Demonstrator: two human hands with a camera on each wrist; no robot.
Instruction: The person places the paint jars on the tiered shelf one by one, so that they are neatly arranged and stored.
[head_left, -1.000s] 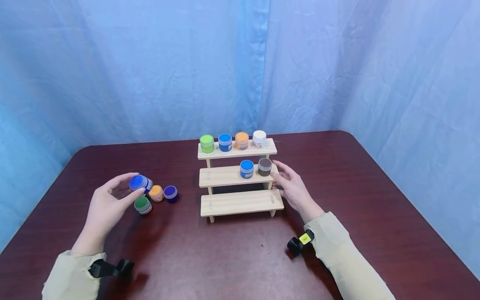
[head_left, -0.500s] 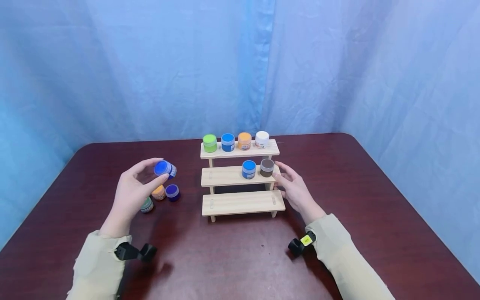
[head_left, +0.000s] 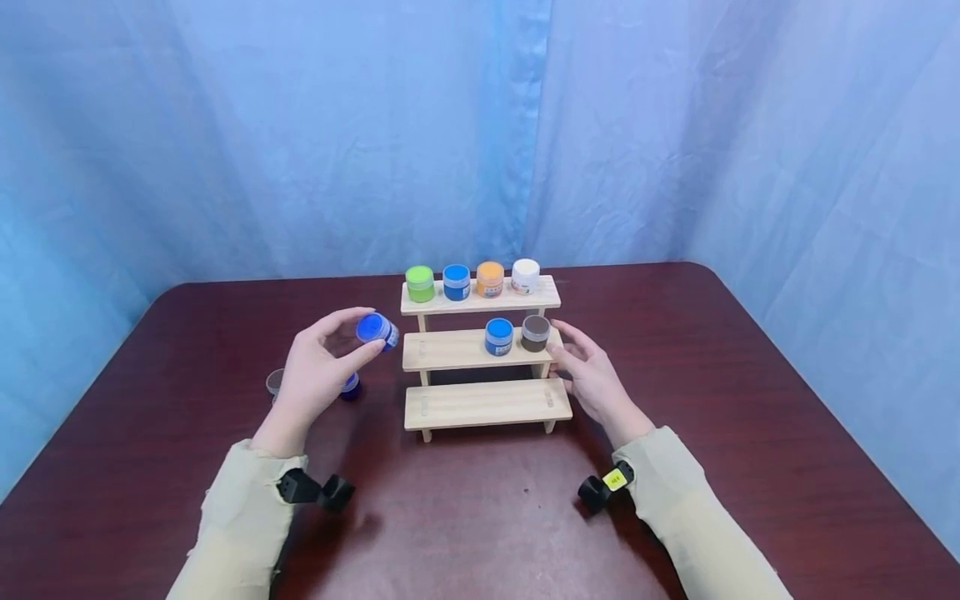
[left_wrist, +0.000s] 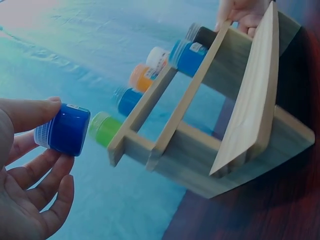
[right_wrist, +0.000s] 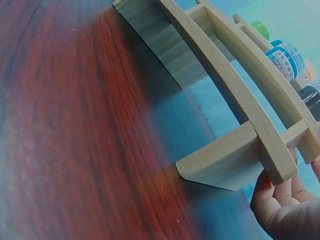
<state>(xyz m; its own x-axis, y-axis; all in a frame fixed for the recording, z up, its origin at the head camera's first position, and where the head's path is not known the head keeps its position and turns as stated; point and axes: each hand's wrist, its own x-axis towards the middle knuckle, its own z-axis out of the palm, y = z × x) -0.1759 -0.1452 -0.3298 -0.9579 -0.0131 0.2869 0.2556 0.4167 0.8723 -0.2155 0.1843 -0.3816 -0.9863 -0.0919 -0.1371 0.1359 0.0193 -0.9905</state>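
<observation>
In the head view my left hand pinches a dark blue paint jar between thumb and fingers, raised and tilted, just left of a three-tier wooden display rack. In the left wrist view this jar is close to the light green jar. My right hand grips the rack's right end by the middle shelf, some fingertips hidden behind it. The top shelf bears light green, blue, orange and white jars. A blue jar and a brown jar stand on the middle shelf's right half.
On the dark red table, a purple-blue jar and a brown-lidded jar show beside my left hand, which hides part of that area. Blue curtains hang behind the table.
My left hand has carried the dark blue jar rightward and slightly up, toward the rack. It now covers the green and orange jars on the table. My right hand stays at the rack's end.
</observation>
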